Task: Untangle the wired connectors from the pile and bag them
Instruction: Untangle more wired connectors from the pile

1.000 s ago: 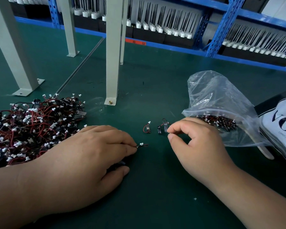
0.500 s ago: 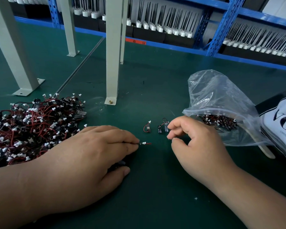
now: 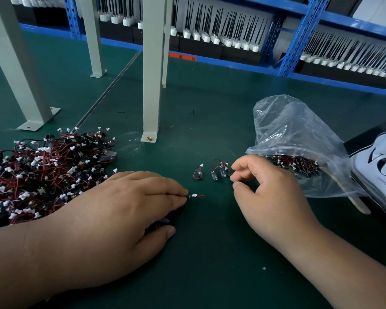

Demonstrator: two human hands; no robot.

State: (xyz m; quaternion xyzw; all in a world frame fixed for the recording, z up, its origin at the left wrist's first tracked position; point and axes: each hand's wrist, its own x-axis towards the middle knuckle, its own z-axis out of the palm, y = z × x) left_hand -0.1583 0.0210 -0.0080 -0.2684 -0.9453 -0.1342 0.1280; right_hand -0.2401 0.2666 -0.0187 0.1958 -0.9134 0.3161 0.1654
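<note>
The head camera looks down on a green table mat point(image 3: 210, 264). At the left lies the pile point(image 3: 42, 172), a dense tangle of red and black wires with small white plugs. The left hand point(image 3: 120, 210) rests palm down beside it, fingers nearly straight. One wired connector point(image 3: 195, 195) sticks out from its fingertips, white plug and red wire lying on the mat. I cannot tell whether the fingers pinch that wire or only press on it.

Between the hands, a single connector point(image 3: 198, 172) lies free on the mat, and just right of it sits a pair of connectors point(image 3: 220, 171). The right hand point(image 3: 270, 197) has its fingers curled, fingertips point(image 3: 233, 167) right at the pair's red wire. Whether they grip it is not clear.

Behind the right hand lies a clear plastic bag point(image 3: 299, 130), puffed up, its mouth towards the hand. Inside, near the mouth, sits a heap of bagged connectors point(image 3: 296, 166). At the right edge is a white printed bag point(image 3: 383, 166), partly out of frame.
</note>
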